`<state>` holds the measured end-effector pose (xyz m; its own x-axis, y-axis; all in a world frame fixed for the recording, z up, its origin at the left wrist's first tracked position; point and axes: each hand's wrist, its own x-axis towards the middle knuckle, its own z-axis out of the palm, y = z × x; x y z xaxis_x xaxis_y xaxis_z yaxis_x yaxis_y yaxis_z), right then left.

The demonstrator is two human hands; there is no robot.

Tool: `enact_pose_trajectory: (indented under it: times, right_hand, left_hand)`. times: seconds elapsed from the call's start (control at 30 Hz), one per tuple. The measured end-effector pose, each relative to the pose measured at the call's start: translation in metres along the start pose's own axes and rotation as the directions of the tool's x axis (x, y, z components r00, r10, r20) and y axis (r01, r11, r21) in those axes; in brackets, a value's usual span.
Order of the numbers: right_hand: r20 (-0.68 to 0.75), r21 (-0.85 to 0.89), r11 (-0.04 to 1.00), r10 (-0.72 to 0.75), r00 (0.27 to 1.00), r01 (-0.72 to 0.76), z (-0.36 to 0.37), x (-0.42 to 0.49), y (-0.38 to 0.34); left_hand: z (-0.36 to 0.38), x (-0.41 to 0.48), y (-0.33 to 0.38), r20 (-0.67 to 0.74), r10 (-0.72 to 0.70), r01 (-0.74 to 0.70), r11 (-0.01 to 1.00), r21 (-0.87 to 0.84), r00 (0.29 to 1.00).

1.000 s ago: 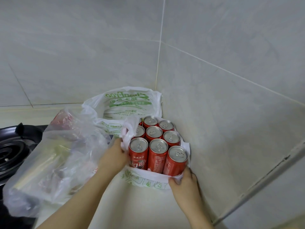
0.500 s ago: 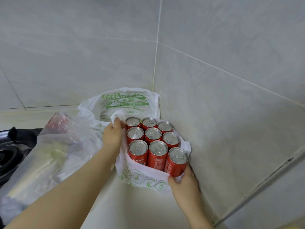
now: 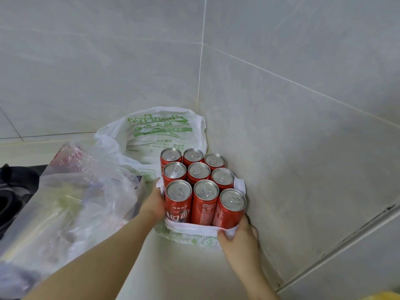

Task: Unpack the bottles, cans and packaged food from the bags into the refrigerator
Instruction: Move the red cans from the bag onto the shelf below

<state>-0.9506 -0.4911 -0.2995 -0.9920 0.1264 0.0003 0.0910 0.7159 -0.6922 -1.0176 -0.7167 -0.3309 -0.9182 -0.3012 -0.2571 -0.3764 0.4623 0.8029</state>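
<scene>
Nine cans (image 3: 198, 171) in white bag (image 3: 190, 228) between clear bag (image 3: 73, 204) and wall (image 3: 285, 152)

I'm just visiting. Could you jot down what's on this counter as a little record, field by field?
drinks: nine red cans, upright, three rows of three, tops unopened
container: white bag with green print, its rim low around the cans
hands: left hand against the bag's left side, fingers hidden; right hand pinches the bunched front edge
beside: clear bag to the left, stove at the far left
place: counter in a tiled corner
</scene>
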Motion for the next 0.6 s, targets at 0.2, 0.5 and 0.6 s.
enact_pose_trajectory:
  times: [0.2, 0.5, 0.6]
  right_hand:
    - [-0.058, -0.014, 1.000, -0.022, 0.998, 0.021, 0.017, -0.015, 0.010]
    - [-0.150, -0.241, 0.930, -0.317, 0.936, 0.277, 0.018, -0.025, 0.034]
    - [-0.175, -0.405, 0.832, -0.478, 0.861, 0.380, 0.022, -0.036, 0.035]
  left_hand:
    - [0.008, -0.032, -0.021, 0.023, 0.141, -0.136, 0.877, 0.462, 0.990]
    - [0.021, -0.077, -0.026, -0.034, 0.189, -0.111, 0.703, 0.702, 0.981]
    - [0.018, -0.087, -0.019, -0.156, 0.440, -0.231, 0.703, 0.673, 0.884]
